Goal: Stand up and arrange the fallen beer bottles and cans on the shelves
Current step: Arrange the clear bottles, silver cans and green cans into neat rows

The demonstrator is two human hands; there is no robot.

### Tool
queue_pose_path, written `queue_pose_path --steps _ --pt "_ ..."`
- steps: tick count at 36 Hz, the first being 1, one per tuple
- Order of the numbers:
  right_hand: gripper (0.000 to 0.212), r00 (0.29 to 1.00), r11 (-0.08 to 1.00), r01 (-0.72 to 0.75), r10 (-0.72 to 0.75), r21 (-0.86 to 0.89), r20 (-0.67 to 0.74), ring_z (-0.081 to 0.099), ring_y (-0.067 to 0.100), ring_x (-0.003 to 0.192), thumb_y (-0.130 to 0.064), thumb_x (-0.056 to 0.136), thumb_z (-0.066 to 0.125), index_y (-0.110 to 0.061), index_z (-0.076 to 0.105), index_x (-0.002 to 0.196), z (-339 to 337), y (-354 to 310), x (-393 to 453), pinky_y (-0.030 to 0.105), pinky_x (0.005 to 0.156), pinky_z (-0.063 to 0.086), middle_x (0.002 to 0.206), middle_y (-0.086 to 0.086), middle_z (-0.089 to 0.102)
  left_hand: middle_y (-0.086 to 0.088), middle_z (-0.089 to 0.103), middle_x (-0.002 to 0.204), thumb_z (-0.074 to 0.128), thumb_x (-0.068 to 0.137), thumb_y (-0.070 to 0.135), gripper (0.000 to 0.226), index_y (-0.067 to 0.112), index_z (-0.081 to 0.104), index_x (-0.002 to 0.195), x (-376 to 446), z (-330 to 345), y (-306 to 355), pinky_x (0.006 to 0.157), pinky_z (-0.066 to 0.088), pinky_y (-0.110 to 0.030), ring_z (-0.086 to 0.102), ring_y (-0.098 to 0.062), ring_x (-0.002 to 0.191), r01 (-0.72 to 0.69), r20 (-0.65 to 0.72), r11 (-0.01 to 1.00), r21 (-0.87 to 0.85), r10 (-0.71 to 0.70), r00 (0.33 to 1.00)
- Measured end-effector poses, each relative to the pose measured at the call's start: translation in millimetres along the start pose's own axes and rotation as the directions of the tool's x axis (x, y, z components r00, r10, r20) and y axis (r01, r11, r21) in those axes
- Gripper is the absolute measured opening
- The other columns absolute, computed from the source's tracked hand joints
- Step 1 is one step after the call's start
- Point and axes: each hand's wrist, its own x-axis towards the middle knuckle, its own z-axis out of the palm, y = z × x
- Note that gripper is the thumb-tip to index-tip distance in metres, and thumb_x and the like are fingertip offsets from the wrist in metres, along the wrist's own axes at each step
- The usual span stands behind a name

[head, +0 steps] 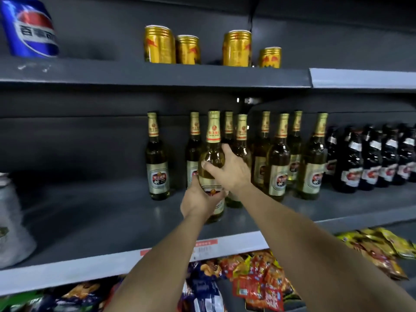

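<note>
**While both hands hold it, a bottle goes upright**

The left hand (pixel 199 199) wraps the beer bottle (pixel 212 158) low and the right hand (pixel 227 167) wraps its shoulder, probably to keep it steady. It stands on the middle shelf (pixel 90 212), before the other bottles (pixel 276 154).

Top shelf, far left: one blue cola can (pixel 29 28), upright, red-white-blue emblem. Middle shelf, left edge: pale grey container (pixel 12 221), partly out of view, contents unclear. Middle shelf front rail: white price strip (pixel 112 264) bearing a red-and-white label (pixel 202 246). Bottom level: assorted snack packets, red sachets (pixel 263 282) centre, yellow packets (pixel 382 246) right, dark blue bags (pixel 204 287) beside the red.
</note>
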Motion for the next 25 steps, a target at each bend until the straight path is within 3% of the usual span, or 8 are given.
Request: queue_pose_path --steps 12,19,25 --pt "0.050 0.995 0.996 -0.039 0.031 0.078 0.092 0.063 0.024 0.102 -0.057 0.085 0.060 -0.027 0.044 0.122 47 0 42 0.038 0.085 0.050 0.107 -0.002 0.066 -0.001 0.061 0.110 0.079 0.069 0.051 0.067 0.020 0.042 0.115 53 5 -24 0.071 0.046 -0.031 0.062 -0.021 0.100 0.052 -0.026 0.998 0.019 -0.051 0.998" --pt "0.060 0.995 0.994 -0.089 0.086 0.058 0.050 0.061 0.025 0.106 -0.056 0.086 0.057 -0.025 0.040 0.133 58 10 49 0.036 0.084 0.048 0.114 0.002 0.063 0.001 0.059 0.114 0.077 0.067 0.057 0.073 0.020 0.041 0.119 58 19 -30 0.069 0.046 -0.032 0.061 -0.021 0.101 0.024 -0.040 1.000 0.013 -0.024 0.999" --pt "0.054 0.996 0.993 -0.088 0.089 0.077 -0.020 0.060 0.028 0.105 -0.054 0.088 0.055 -0.023 0.041 0.130 68 8 42 0.037 0.082 0.046 0.116 0.004 0.060 0.005 0.058 0.117 0.083 0.068 0.039 0.072 0.023 0.041 0.124 59 9 -48 0.087 0.049 -0.035 0.060 -0.018 0.109 0.019 0.159 0.998 -0.063 -0.008 0.987"
